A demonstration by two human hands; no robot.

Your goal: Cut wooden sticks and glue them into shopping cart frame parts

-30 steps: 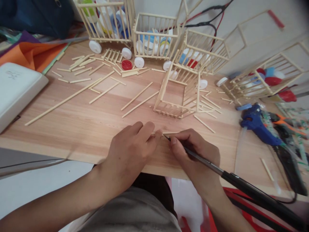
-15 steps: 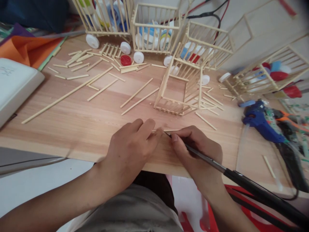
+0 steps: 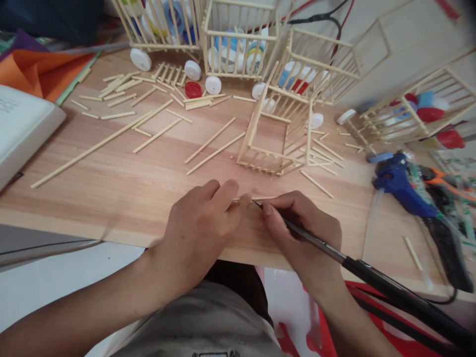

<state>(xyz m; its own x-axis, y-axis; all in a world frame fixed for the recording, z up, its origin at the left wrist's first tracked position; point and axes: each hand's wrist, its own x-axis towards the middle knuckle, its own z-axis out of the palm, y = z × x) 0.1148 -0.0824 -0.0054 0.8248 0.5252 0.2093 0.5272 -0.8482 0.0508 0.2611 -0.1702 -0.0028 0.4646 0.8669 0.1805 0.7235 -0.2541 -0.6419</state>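
My left hand (image 3: 203, 218) lies near the table's front edge, fingers bent and close together, pinning a thin wooden stick (image 3: 266, 199) against the tabletop. Most of that stick is hidden under my fingers. My right hand (image 3: 303, 223) is closed around a long, slim black-and-silver tool (image 3: 320, 243), gripped like a pen close to its narrow dark tip. That tip meets the stick right beside my left fingertips. Just beyond both hands stands an open frame of glued sticks (image 3: 277, 141).
Loose sticks (image 3: 122, 94) lie scattered at the left. Stick-built carts (image 3: 241, 37) with white wheels (image 3: 213, 85) line the back, holding bottle caps. A blue glue gun (image 3: 403, 191) rests at the right. A white box (image 3: 29, 129) sits at the left edge.
The view has shifted very slightly. Both hands, the stick and the tool keep nearly the same positions, with the tool's tip still at the stick.
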